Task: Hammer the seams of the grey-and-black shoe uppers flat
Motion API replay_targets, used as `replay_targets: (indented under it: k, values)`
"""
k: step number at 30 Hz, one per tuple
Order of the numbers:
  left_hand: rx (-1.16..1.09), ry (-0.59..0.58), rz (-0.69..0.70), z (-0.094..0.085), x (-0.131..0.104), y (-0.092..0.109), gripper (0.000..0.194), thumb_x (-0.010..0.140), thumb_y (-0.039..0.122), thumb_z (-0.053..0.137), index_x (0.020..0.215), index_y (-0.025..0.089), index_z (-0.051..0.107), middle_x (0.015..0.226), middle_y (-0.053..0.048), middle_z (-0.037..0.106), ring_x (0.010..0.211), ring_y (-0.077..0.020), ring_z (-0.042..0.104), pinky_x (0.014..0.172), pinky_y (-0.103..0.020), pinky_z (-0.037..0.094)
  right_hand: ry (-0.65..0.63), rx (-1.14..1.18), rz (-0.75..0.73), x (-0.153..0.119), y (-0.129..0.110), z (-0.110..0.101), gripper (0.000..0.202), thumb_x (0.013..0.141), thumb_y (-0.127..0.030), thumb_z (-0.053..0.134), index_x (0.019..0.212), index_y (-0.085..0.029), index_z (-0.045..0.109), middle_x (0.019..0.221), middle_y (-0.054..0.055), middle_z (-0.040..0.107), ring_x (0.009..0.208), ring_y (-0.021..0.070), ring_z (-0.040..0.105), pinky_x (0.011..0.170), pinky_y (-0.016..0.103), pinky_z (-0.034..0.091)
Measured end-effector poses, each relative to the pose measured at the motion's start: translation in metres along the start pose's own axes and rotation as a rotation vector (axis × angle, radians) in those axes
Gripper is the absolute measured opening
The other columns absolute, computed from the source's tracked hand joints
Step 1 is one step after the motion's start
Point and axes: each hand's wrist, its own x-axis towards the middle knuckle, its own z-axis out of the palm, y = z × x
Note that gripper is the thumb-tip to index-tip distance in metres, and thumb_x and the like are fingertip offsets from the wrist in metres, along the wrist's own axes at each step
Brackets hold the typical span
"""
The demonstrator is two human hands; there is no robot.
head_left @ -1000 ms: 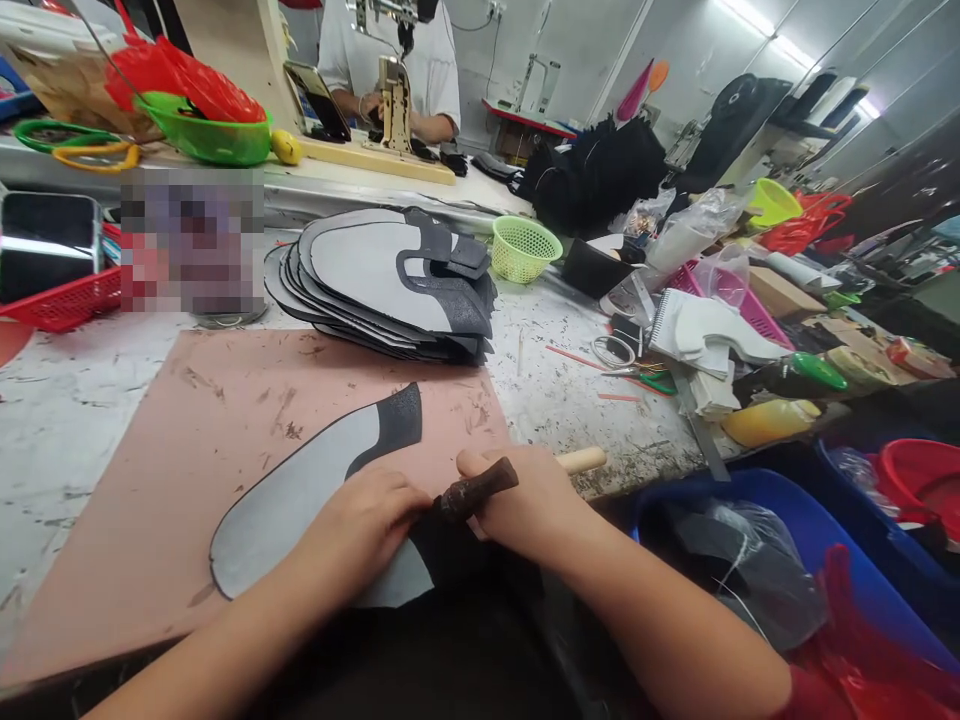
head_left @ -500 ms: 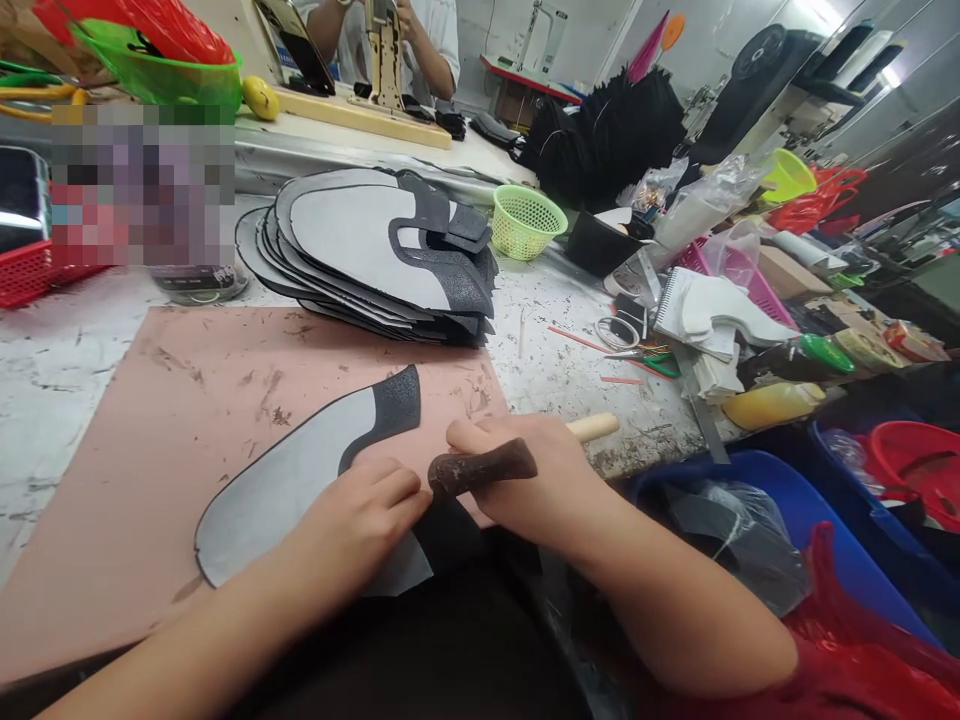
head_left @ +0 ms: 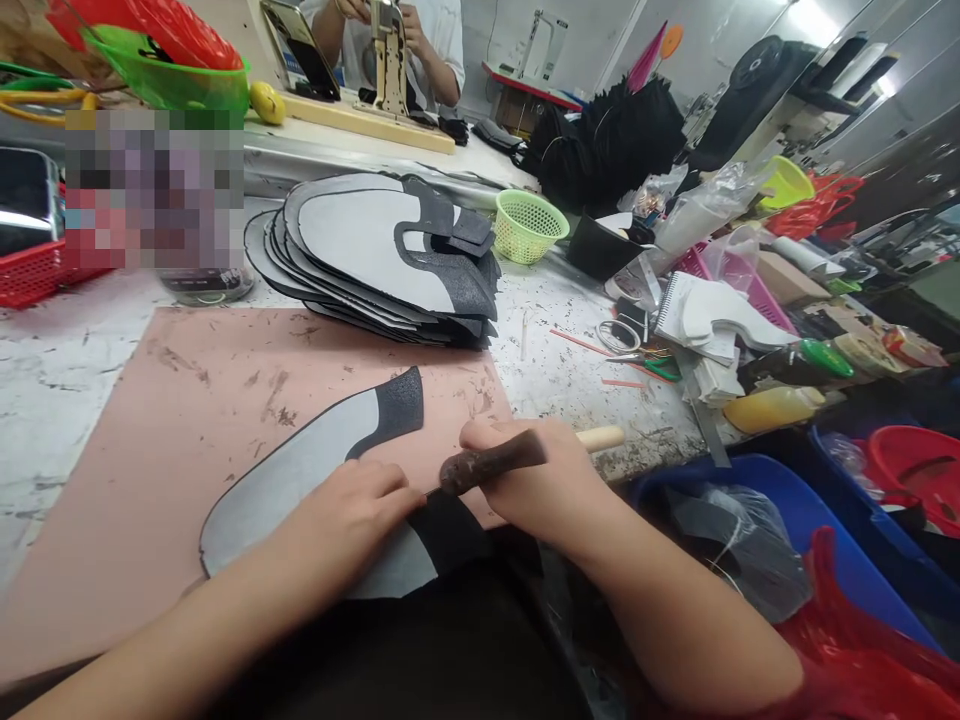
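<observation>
A grey shoe-upper piece with black ends lies on the pink mat. My left hand rests on its inner edge, fingers bent and pressed together; what they pinch, if anything, is hidden. My right hand is closed round a hammer, whose dark head is just right of my left fingertips, over the black part of the piece. Its pale wooden handle sticks out to the right. Beyond the mat's middle stands a stack of similar grey and black pieces.
A light green basket, scissors, a notepad and a yellow bottle lie to the right. Blue bins stand below the table edge. Across the table, a person's hands are at a machine.
The hammer head has shifted slightly right and up with my right hand, showing more of the black part. My left hand has moved little. The whole view has shifted slightly.
</observation>
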Motion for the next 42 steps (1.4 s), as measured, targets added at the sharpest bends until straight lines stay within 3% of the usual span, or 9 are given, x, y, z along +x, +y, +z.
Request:
replay_targets:
  k: [12,23,29,33,38,42]
  values:
    - [0.020,-0.072,-0.091,-0.009,-0.017,0.002,0.033,0.089,0.011,0.030,0.090,0.023,0.061,0.076,0.000,0.058,0.066,-0.0134,0.051,0.068,-0.030,0.031,-0.004,-0.002,-0.120,0.001,-0.015,0.000,0.012,0.078,-0.016,0.046,0.081,-0.022,0.057,0.064,0.001,0.065,0.059,0.0159,0.059,0.049,0.025,0.024]
    - [0.003,-0.122,-0.173,-0.012,-0.035,0.002,0.030,0.090,0.012,0.030,0.091,0.022,0.059,0.082,-0.001,0.059,0.078,-0.0165,0.049,0.073,-0.032,0.031,0.052,0.000,-0.204,0.006,-0.029,0.003,0.011,0.077,-0.015,0.047,0.079,-0.020,0.056,0.062,0.002,0.063,0.057,0.0158,0.058,0.046,0.026,0.021]
    - [0.065,-0.037,-0.157,-0.014,-0.042,0.002,0.034,0.090,0.009,0.029,0.086,0.023,0.059,0.079,0.000,0.058,0.083,-0.0178,0.047,0.075,-0.034,0.027,0.051,-0.003,-0.250,0.007,-0.038,0.002,0.011,0.078,-0.013,0.046,0.078,-0.020,0.055,0.063,0.001,0.063,0.058,0.0160,0.058,0.047,0.027,0.022]
    - [0.059,-0.038,-0.131,-0.016,-0.045,0.001,0.033,0.093,0.014,0.028,0.083,0.022,0.058,0.080,-0.001,0.060,0.086,-0.0173,0.049,0.079,-0.033,0.029,-0.043,0.007,-0.294,0.009,-0.044,-0.002,0.011,0.079,-0.013,0.047,0.078,-0.020,0.056,0.062,0.001,0.063,0.058,0.0157,0.059,0.048,0.026,0.025]
    - [0.175,0.013,-0.112,-0.015,-0.054,-0.004,0.027,0.095,0.018,0.033,0.103,0.023,0.058,0.116,-0.004,0.059,0.117,-0.0210,0.044,0.095,-0.038,0.026,-0.058,0.049,-0.264,0.014,-0.048,-0.004,0.012,0.079,-0.015,0.047,0.079,-0.020,0.058,0.065,0.002,0.065,0.063,0.0159,0.061,0.051,0.024,0.030]
    - [0.137,0.020,-0.101,-0.017,-0.060,-0.003,0.034,0.095,0.012,0.028,0.096,0.024,0.059,0.100,-0.001,0.064,0.099,-0.0156,0.054,0.093,-0.036,0.027,-0.102,0.026,-0.222,0.014,-0.051,-0.005,0.011,0.077,-0.016,0.049,0.079,-0.019,0.060,0.065,0.004,0.065,0.064,0.0172,0.061,0.054,0.025,0.032]
